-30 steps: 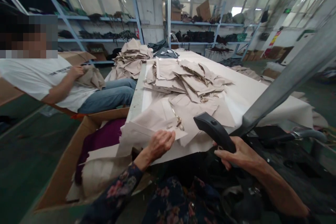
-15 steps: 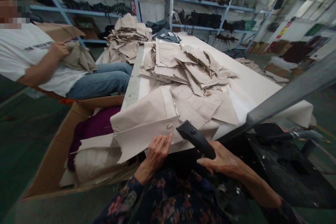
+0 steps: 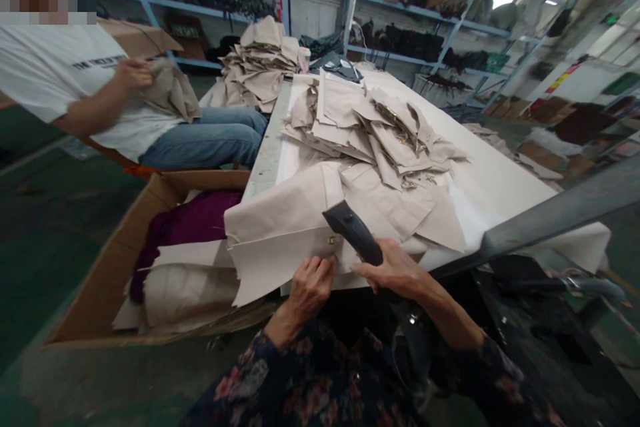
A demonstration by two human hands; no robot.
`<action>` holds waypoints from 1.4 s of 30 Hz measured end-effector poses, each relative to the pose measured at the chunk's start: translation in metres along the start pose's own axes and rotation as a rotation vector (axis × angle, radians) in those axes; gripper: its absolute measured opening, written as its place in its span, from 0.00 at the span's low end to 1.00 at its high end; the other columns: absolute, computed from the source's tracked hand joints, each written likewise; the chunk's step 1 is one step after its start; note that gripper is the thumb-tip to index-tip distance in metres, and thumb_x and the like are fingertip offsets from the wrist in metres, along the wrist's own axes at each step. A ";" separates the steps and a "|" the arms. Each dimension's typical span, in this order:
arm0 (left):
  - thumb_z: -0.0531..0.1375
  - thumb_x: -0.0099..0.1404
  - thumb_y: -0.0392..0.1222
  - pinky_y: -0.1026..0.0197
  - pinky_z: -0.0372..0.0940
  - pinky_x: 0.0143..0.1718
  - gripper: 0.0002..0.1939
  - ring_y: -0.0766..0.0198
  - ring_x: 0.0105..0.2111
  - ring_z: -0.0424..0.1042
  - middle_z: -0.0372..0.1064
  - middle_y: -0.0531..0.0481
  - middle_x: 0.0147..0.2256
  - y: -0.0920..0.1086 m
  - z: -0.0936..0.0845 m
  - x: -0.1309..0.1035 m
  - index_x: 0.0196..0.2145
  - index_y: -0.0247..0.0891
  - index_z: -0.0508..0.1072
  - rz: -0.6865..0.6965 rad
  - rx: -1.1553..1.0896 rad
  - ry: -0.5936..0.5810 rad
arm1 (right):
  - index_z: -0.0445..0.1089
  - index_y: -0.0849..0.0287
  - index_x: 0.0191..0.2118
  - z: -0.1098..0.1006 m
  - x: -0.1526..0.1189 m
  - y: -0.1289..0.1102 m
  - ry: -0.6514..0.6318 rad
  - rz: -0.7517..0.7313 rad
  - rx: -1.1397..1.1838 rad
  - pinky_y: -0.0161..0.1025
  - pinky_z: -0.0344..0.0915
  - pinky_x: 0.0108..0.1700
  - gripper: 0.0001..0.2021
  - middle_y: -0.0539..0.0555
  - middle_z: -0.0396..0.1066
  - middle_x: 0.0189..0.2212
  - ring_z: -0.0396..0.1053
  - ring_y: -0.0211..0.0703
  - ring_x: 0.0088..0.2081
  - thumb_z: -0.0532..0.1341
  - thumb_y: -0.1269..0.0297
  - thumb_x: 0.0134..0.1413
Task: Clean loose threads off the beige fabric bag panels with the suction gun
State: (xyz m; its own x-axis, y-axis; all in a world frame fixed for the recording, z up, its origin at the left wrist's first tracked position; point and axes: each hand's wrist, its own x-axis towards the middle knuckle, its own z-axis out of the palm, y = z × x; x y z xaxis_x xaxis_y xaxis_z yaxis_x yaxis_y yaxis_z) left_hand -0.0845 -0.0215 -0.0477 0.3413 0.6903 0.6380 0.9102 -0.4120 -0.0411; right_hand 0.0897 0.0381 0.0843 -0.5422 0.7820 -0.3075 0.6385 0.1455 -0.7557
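Mid-frame, my curved black handheld tool hides part of the flat beige fabric panel; my right hand wraps it, my curled left hand pinches the panel's edge.

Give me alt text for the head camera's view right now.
A person's right hand holds a black handheld tool over beige fabric, its near edge held by the left hand. More beige pieces lie heaped on the table beyond; at left, a seated co-worker holds cloth near an open cardboard box.

right hand gripping black handheld tool, left hand pinching beige fabric, heaped pieces beyond
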 end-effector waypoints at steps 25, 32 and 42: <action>0.51 0.68 0.36 0.53 0.62 0.43 0.08 0.55 0.39 0.65 0.67 0.44 0.36 -0.070 0.005 0.026 0.38 0.36 0.70 -0.302 -0.307 -0.029 | 0.62 0.61 0.28 0.019 -0.027 0.016 -0.119 0.045 -0.058 0.30 0.54 0.21 0.11 0.45 0.63 0.17 0.62 0.34 0.21 0.63 0.60 0.47; 0.52 0.68 0.36 0.52 0.63 0.42 0.08 0.54 0.38 0.65 0.67 0.44 0.35 -0.071 0.007 0.026 0.37 0.36 0.70 -0.296 -0.316 -0.023 | 0.62 0.61 0.28 0.014 -0.063 0.024 -0.147 0.120 -0.027 0.29 0.53 0.22 0.11 0.45 0.62 0.20 0.59 0.33 0.22 0.62 0.60 0.48; 0.54 0.68 0.39 0.54 0.62 0.40 0.06 0.55 0.37 0.65 0.67 0.44 0.35 -0.069 0.007 0.027 0.37 0.36 0.69 -0.249 -0.199 -0.048 | 0.61 0.60 0.28 0.020 -0.026 0.012 -0.123 0.046 -0.018 0.30 0.55 0.21 0.11 0.45 0.61 0.17 0.63 0.35 0.20 0.62 0.60 0.49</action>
State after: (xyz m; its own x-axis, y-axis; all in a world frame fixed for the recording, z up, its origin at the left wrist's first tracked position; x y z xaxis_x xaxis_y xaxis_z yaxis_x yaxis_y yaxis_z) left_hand -0.1367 0.0298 -0.0328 0.1285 0.8099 0.5723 0.9051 -0.3317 0.2662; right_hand 0.1006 0.0076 0.0720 -0.5743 0.7079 -0.4111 0.6733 0.1228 -0.7291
